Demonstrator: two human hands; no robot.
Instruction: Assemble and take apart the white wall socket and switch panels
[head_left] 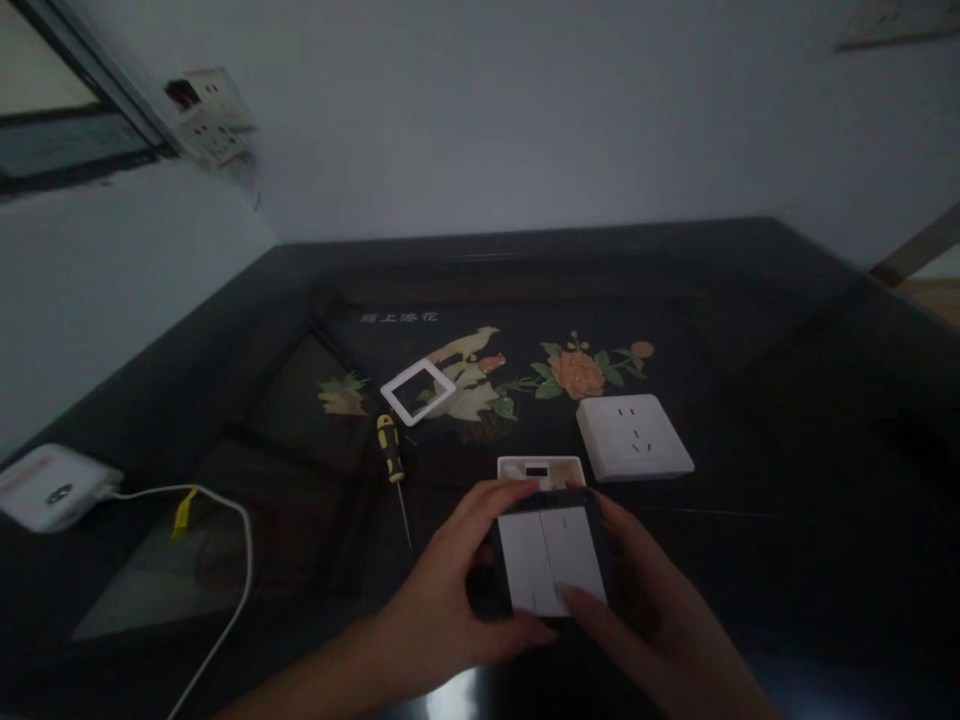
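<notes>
Between both hands is a two-gang wall switch (551, 560) with white rockers and a dark surround. My left hand (450, 590) grips its left side, fingers at the top edge and thumb at the lower edge. My right hand (645, 600) holds the right side, with its thumb on the lower part of the right rocker. Just beyond the switch lies a white back box (540, 464), partly covered by the fingers and the switch. A white socket (634, 437) with several slots rests to the right of it.
A yellow and black screwdriver (391, 450) lies left of the hands, near a white square frame (390, 391). At the far left, a white device (56, 487) trails a white cable (247, 560) with a yellow tag. The glossy dark table (750, 400) meets walls behind, where outlets (214, 120) are mounted.
</notes>
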